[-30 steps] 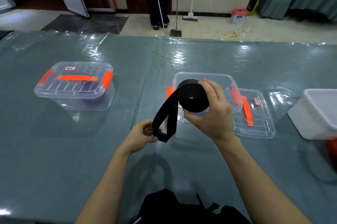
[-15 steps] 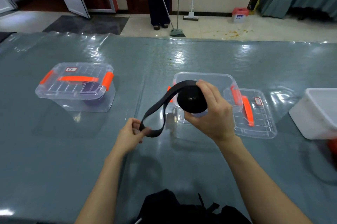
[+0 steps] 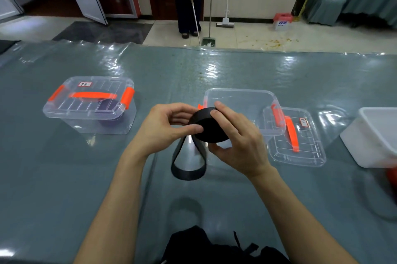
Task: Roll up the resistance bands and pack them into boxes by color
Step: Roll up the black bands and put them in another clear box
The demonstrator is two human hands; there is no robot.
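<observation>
- Above the desk [image 3: 64, 188], just in front of the open box [image 3: 236, 91], the black band [image 3: 209, 128] is held in the air, most of it wound into a thick disc.
- A short loop of it hangs loose below the disc, so the rolling looks nearly done but not finished.
- The right hand [image 3: 238, 141] has its grip closed around the disc, fingers over the top rim and thumb underneath.
- The left hand [image 3: 163, 128] pinches the disc's near edge, with its thumb laid on the band and its fingers curled behind.
- No band shows inside the open box, and its lid [image 3: 300, 152] lies on the desk to the right, partly under it.
- The closed box [image 3: 90, 104] far to the left holds a purple shape [image 3: 109, 122], probably a band already packed.
- Left to do, by my judgement: wind in the last loop, drop the roll into the open box and fit the lid. I cannot tell whether more bands wait in the white tub [image 3: 373, 139].
- A second ago the left hand was low and to the left, pulling the tail taut. It has since let go and come up to the roll, and the tail now dangles free.
</observation>
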